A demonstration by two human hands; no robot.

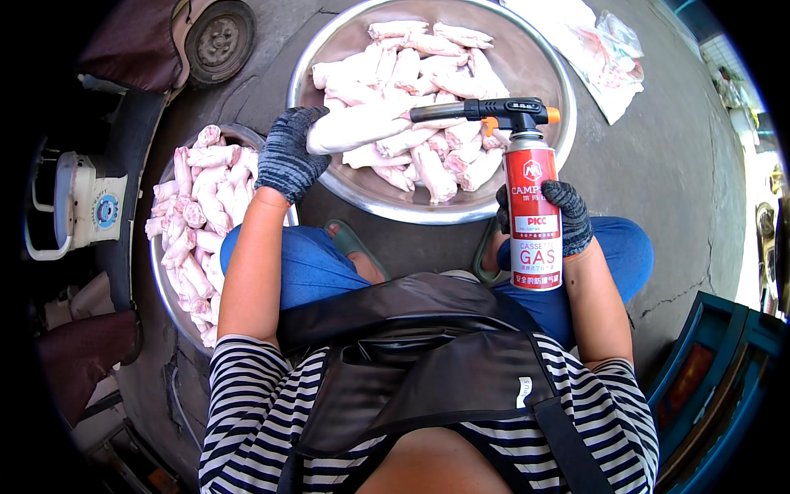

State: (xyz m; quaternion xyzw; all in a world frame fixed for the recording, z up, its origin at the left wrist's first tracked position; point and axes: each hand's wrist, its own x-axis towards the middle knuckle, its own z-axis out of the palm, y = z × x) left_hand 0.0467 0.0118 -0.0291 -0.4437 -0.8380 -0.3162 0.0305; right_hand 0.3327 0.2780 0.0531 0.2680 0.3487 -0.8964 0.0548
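Note:
My left hand (291,156), in a grey and black knit glove, is closed around one end of a pale pig's trotter (354,129) and keeps it above the large steel basin (387,209). In my right hand (569,217), gloved the same way, is a gas torch (533,165): a red and white canister with a black and orange burner head. Its metal nozzle points left, right by the trotter's free end. No flame can be made out. Many more trotters (428,74) lie heaped in the basin beneath.
A second steel basin (161,284), piled with trotters (197,214), stands on the floor to my left. Beyond it are a vehicle wheel (220,43) and a white plastic seat (76,202). Plastic bags (605,62) lie at far right. A teal wooden piece (708,362) stands at near right.

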